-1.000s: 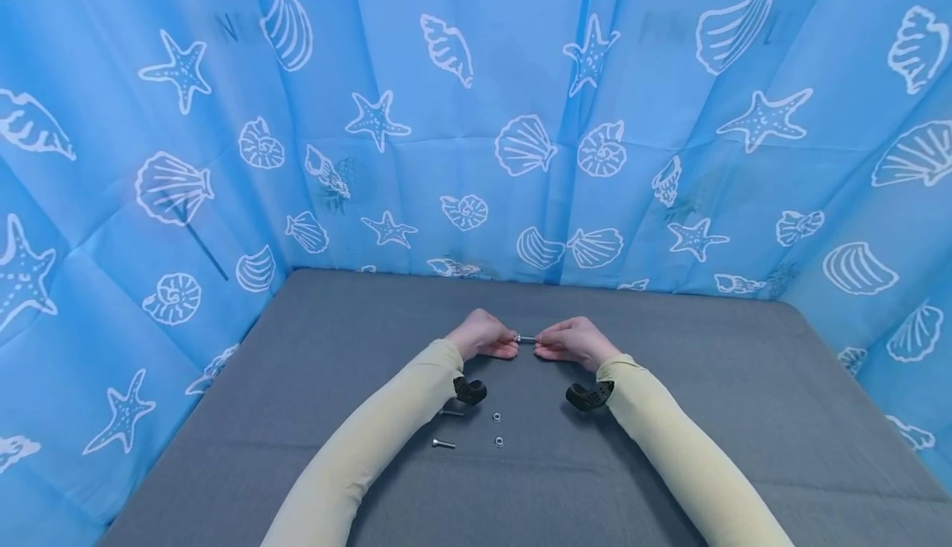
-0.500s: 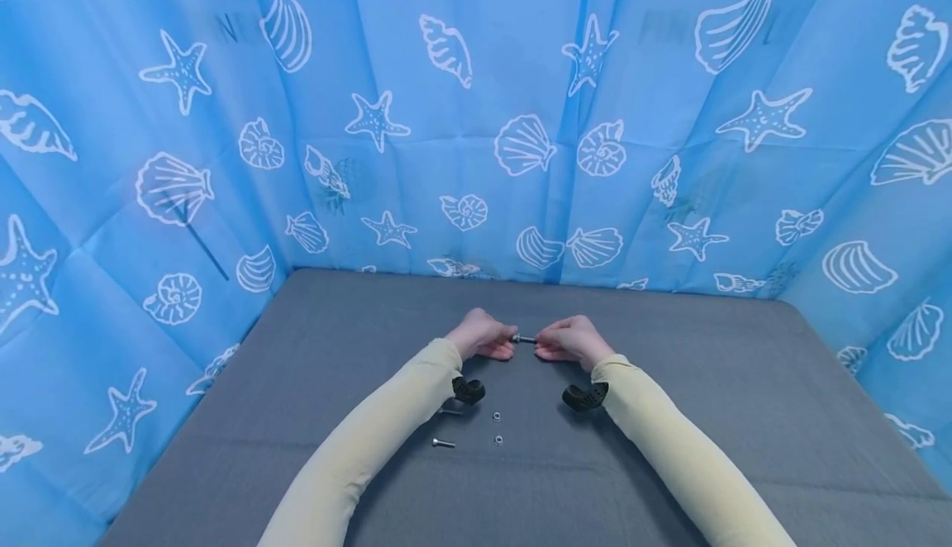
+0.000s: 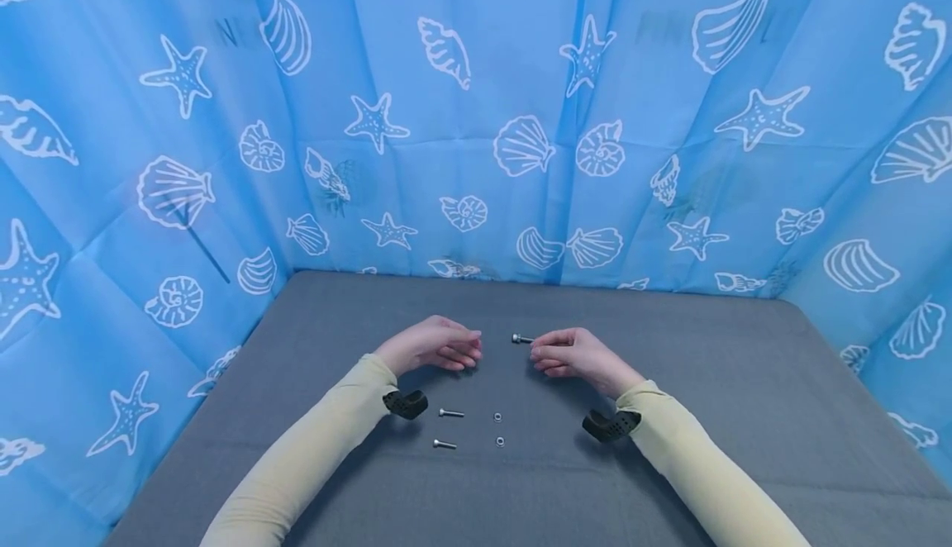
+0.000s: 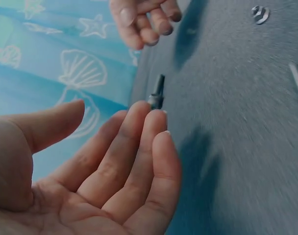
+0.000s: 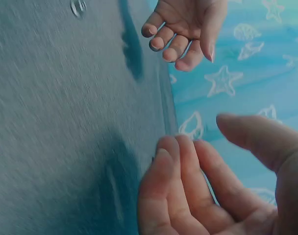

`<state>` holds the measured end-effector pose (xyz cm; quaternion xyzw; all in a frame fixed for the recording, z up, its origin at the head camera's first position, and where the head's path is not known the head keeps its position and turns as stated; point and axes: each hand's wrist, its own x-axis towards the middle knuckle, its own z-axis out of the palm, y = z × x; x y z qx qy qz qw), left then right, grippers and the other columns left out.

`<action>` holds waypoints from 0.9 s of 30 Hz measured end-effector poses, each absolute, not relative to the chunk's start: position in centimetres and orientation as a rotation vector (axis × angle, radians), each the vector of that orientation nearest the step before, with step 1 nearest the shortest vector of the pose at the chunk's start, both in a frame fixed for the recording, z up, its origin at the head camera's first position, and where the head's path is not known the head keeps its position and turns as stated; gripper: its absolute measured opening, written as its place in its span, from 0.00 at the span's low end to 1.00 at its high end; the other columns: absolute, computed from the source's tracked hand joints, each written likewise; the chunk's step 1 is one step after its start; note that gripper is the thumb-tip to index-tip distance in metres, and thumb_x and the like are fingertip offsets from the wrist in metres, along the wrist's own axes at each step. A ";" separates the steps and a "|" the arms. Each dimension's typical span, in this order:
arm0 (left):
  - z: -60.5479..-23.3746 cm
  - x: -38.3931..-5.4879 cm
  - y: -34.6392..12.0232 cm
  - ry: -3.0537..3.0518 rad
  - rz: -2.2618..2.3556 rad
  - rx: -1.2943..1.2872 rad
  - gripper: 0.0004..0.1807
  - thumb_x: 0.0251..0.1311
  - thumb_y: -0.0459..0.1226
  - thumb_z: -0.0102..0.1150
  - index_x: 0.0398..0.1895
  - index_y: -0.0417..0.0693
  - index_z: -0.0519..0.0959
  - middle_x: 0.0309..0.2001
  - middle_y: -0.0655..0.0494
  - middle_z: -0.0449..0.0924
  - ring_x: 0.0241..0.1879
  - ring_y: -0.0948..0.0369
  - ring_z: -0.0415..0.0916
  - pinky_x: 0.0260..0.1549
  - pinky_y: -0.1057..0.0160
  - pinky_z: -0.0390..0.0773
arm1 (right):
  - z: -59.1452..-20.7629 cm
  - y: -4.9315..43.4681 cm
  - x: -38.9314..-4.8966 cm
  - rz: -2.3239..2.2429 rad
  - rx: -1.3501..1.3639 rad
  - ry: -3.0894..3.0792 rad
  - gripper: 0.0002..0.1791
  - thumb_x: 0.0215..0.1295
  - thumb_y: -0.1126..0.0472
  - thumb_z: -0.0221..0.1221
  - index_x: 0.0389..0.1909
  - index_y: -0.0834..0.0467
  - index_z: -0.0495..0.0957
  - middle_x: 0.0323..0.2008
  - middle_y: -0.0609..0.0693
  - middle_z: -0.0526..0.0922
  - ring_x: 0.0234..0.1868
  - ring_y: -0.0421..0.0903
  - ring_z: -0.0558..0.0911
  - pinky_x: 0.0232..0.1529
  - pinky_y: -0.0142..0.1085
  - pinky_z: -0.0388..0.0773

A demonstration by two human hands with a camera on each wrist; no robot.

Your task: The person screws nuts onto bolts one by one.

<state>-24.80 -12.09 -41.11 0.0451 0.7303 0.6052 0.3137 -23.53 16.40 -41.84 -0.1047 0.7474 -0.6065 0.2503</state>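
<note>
A metal bolt (image 3: 522, 339) lies on the grey table between the two hands, its thick end to the left. Whether a nut sits against its head is too small to tell. My left hand (image 3: 431, 344) is left of it, fingers loosely bent, and in the left wrist view the thumb stands apart from the fingers (image 4: 110, 171) with nothing held. Beside the bolt's thin end is my right hand (image 3: 583, 357). In the right wrist view its thumb and fingers (image 5: 188, 181) are spread apart, holding nothing. From there the bolt is almost wholly hidden behind those fingers.
Nearer the front, two more bolts (image 3: 451, 413) lie one before the other. Right of them are two nuts (image 3: 498, 417). Blue shell-print curtains (image 3: 461, 117) hang along the back and sides of the grey table (image 3: 357, 307).
Both hands pinched the bolt's ends before. They have let go and drawn apart, left hand leftward, right hand slightly rightward and nearer. The bolt stays between them; the farther loose bolt is uncovered.
</note>
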 end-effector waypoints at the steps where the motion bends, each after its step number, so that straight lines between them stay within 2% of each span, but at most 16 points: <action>1: -41.1 -24.5 -12.6 1.917 1.599 0.129 0.23 0.67 0.45 0.55 0.51 0.31 0.77 0.40 0.46 0.83 0.35 0.60 0.82 0.41 0.57 0.82 | -41.8 16.4 -23.3 -1.633 -0.326 2.023 0.23 0.68 0.60 0.59 0.56 0.74 0.71 0.47 0.64 0.81 0.44 0.51 0.83 0.48 0.45 0.80; 7: -41.5 -22.8 -15.3 1.889 1.605 0.146 0.24 0.68 0.45 0.55 0.53 0.31 0.76 0.43 0.44 0.83 0.39 0.57 0.82 0.42 0.56 0.81 | -42.2 15.8 -22.1 -1.539 -0.485 2.003 0.23 0.67 0.59 0.59 0.56 0.71 0.72 0.48 0.64 0.80 0.47 0.55 0.81 0.48 0.46 0.79; 14: -42.7 -21.0 -17.7 1.853 1.610 0.223 0.23 0.68 0.44 0.54 0.52 0.30 0.76 0.44 0.42 0.82 0.42 0.55 0.81 0.44 0.57 0.81 | -42.6 15.1 -21.5 -1.476 -0.636 1.990 0.22 0.65 0.63 0.61 0.56 0.70 0.73 0.48 0.65 0.80 0.47 0.52 0.81 0.48 0.45 0.80; 19: -43.0 -20.1 -18.5 1.880 1.592 0.259 0.22 0.68 0.44 0.54 0.52 0.31 0.76 0.44 0.43 0.82 0.41 0.56 0.81 0.43 0.58 0.81 | -43.1 14.6 -21.3 -1.437 -0.724 1.988 0.20 0.64 0.65 0.62 0.55 0.70 0.74 0.47 0.64 0.81 0.44 0.47 0.82 0.42 0.38 0.81; 23: -43.0 -19.5 -18.4 1.967 1.562 0.293 0.21 0.67 0.42 0.56 0.51 0.31 0.77 0.42 0.44 0.83 0.40 0.56 0.81 0.42 0.59 0.82 | -43.5 14.0 -21.0 -1.433 -0.768 1.979 0.19 0.63 0.67 0.62 0.53 0.70 0.75 0.45 0.64 0.81 0.42 0.48 0.82 0.36 0.34 0.80; 27: -43.1 -19.0 -18.0 2.110 1.495 0.344 0.17 0.63 0.39 0.61 0.48 0.33 0.80 0.39 0.47 0.83 0.38 0.57 0.81 0.39 0.59 0.82 | -43.8 13.4 -20.7 -1.405 -0.829 2.020 0.18 0.61 0.68 0.63 0.51 0.70 0.76 0.43 0.64 0.82 0.41 0.48 0.82 0.36 0.32 0.80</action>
